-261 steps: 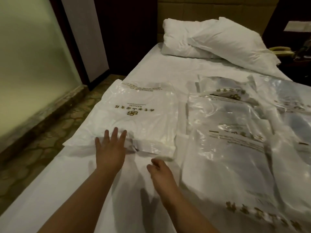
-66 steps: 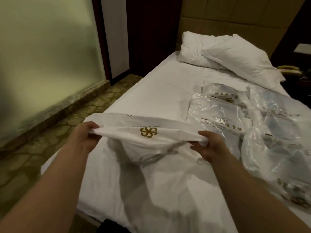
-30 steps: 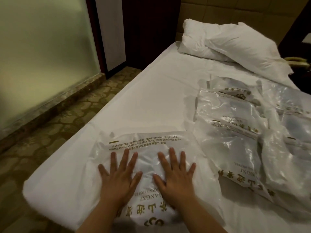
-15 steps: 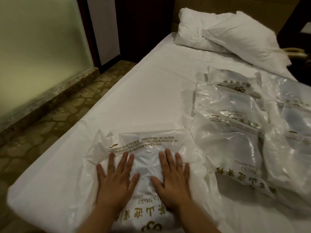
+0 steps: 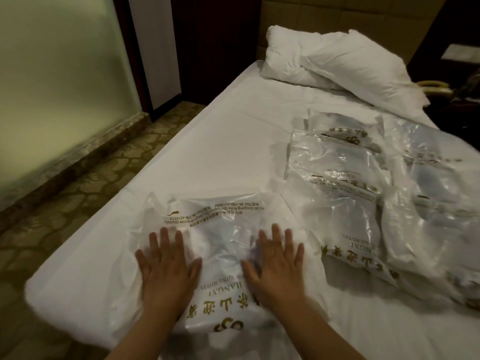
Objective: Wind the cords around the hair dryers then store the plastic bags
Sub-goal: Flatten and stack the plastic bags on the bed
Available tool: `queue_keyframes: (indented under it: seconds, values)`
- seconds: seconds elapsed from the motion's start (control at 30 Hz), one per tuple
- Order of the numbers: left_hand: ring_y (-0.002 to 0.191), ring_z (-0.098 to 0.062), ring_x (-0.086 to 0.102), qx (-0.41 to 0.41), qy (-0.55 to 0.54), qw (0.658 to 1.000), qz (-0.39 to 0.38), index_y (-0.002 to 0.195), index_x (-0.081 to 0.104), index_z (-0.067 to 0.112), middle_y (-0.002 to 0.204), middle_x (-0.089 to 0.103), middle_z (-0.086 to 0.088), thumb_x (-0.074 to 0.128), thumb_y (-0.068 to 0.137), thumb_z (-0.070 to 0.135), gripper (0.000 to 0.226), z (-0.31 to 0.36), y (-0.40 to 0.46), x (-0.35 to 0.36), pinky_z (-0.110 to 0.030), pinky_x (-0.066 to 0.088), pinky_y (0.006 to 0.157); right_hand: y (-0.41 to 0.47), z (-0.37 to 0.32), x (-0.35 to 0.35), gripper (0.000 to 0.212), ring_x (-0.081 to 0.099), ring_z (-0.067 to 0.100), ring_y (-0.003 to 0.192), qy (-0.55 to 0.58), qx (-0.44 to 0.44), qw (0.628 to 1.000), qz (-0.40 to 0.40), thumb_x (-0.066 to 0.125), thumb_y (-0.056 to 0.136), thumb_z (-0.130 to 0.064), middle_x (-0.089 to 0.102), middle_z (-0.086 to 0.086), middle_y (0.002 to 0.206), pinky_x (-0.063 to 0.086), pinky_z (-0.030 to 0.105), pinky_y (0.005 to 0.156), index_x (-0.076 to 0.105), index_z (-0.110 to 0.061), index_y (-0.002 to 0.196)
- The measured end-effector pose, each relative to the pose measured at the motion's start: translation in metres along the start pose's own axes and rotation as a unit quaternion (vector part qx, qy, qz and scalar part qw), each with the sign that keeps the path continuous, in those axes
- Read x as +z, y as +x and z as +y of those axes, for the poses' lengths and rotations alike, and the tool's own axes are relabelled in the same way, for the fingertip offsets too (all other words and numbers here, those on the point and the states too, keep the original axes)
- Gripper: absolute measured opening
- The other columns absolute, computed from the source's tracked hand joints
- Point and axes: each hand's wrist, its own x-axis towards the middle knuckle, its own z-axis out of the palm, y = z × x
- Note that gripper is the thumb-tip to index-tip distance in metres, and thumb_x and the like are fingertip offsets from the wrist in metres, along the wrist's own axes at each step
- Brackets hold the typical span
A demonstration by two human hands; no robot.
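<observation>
A clear plastic bag (image 5: 223, 216) with gold hotel lettering lies flat on the bed near its front left corner. My left hand (image 5: 167, 266) presses on the bag's left part with straight, spread fingers. My right hand (image 5: 275, 266) presses flat on its right part the same way. Both hands look blurred. To the right lie several more printed plastic bags (image 5: 345, 193), overlapping in a loose pile. No hair dryer or cord shows in this view.
The white bed (image 5: 207, 152) runs away from me, its left edge dropping to a patterned floor (image 5: 85, 178). Two white pillows (image 5: 337, 63) lie at the head. A frosted glass wall (image 5: 52, 74) stands left. A telephone (image 5: 436, 87) sits far right.
Both hands have slid apart across the bag, left hand leftward and right hand rightward, still flat on it. Before that, the hands had lifted the bag and laid it down here.
</observation>
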Motion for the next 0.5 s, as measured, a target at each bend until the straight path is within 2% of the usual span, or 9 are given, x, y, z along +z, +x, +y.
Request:
queue_keyframes:
  seconds: [0.03,0.07,0.1,0.13,0.17,0.23,0.33,0.43,0.5]
  values:
    - [0.145,-0.036,-0.002,-0.028,-0.001,0.999,0.016,0.151,0.013,0.013,0.158,0.002,-0.017,0.034,0.087,0.065,0.085,-0.001,-0.005,-0.005,-0.053,-0.008,0.113,-0.006,0.004,-0.002,0.084,-0.011,0.033,0.143,-0.028,0.025,0.999,0.025,0.014,0.079,-0.069,-0.008,0.007,0.157,-0.023,0.046,0.108,0.012,-0.025,0.151]
    - [0.144,-0.041,-0.001,-0.063,0.000,0.998,0.019,0.151,0.012,0.011,0.157,0.002,-0.021,0.043,0.085,0.063,0.089,-0.003,-0.008,-0.010,-0.055,-0.006,0.112,-0.012,0.007,-0.006,0.082,0.008,0.040,0.142,-0.027,0.065,0.997,0.034,0.023,0.080,-0.067,0.013,0.014,0.157,-0.009,0.053,0.110,0.030,-0.020,0.147]
    - [0.143,-0.044,-0.001,-0.110,0.001,0.994,0.005,0.151,0.006,0.010,0.157,-0.001,-0.023,0.045,0.083,0.065,0.096,-0.005,-0.009,-0.016,-0.058,-0.003,0.112,-0.017,0.010,-0.010,0.080,0.021,0.044,0.139,-0.024,0.108,0.993,0.040,0.029,0.081,-0.065,0.024,0.017,0.153,0.006,0.060,0.108,0.037,-0.015,0.143]
    - [0.142,-0.046,-0.001,-0.167,-0.010,0.986,-0.025,0.151,-0.001,0.011,0.156,-0.006,-0.024,0.044,0.081,0.070,0.102,-0.005,-0.009,-0.024,-0.059,0.000,0.112,-0.025,0.012,-0.015,0.081,0.020,0.045,0.139,-0.018,0.147,0.989,0.015,0.031,0.083,-0.065,0.018,0.017,0.155,0.015,0.063,0.106,0.031,-0.015,0.146]
    - [0.141,-0.047,0.001,-0.224,-0.039,0.972,-0.051,0.150,-0.007,0.011,0.156,-0.009,-0.023,0.044,0.079,0.073,0.107,-0.006,-0.008,-0.029,-0.059,0.005,0.112,-0.032,0.013,-0.014,0.083,0.012,0.043,0.141,-0.006,0.178,0.984,-0.013,0.031,0.085,-0.066,0.002,0.014,0.158,0.020,0.062,0.106,0.015,-0.017,0.150]
    - [0.140,-0.046,0.010,-0.300,-0.149,0.939,-0.077,0.149,-0.010,0.012,0.156,-0.008,-0.022,0.051,0.074,0.074,0.115,-0.005,-0.007,-0.039,-0.057,0.015,0.112,-0.044,0.014,-0.011,0.091,0.011,0.036,0.141,0.066,0.223,0.972,-0.041,0.033,0.085,-0.069,-0.017,0.005,0.157,0.027,0.051,0.107,-0.004,-0.019,0.150]
    - [0.139,-0.045,0.016,-0.323,-0.259,0.906,-0.084,0.150,-0.010,0.013,0.156,0.004,-0.021,0.057,0.072,0.071,0.117,0.002,-0.005,-0.047,-0.056,0.016,0.111,-0.045,0.003,-0.018,0.101,0.025,0.033,0.136,0.151,0.280,0.948,-0.030,0.042,0.080,-0.073,-0.009,0.004,0.158,0.030,0.046,0.104,-0.004,-0.017,0.150]
    - [0.139,-0.043,0.018,-0.320,-0.330,0.881,-0.108,0.149,-0.013,0.012,0.155,0.012,-0.022,0.060,0.074,0.066,0.119,0.003,-0.002,-0.054,-0.054,0.018,0.112,-0.035,-0.006,-0.028,0.112,0.025,0.036,0.137,0.279,0.369,0.886,-0.019,0.055,0.075,-0.071,0.004,0.012,0.156,0.025,0.049,0.108,-0.006,-0.013,0.149]
    - [0.139,-0.042,0.019,-0.297,-0.347,0.880,-0.131,0.148,-0.017,0.014,0.154,0.012,-0.021,0.065,0.072,0.063,0.122,0.005,-0.002,-0.056,-0.053,0.023,0.112,-0.030,-0.010,-0.030,0.118,0.025,0.037,0.137,0.340,0.404,0.849,-0.018,0.062,0.073,-0.067,0.011,0.018,0.154,0.023,0.049,0.110,-0.008,-0.011,0.149]
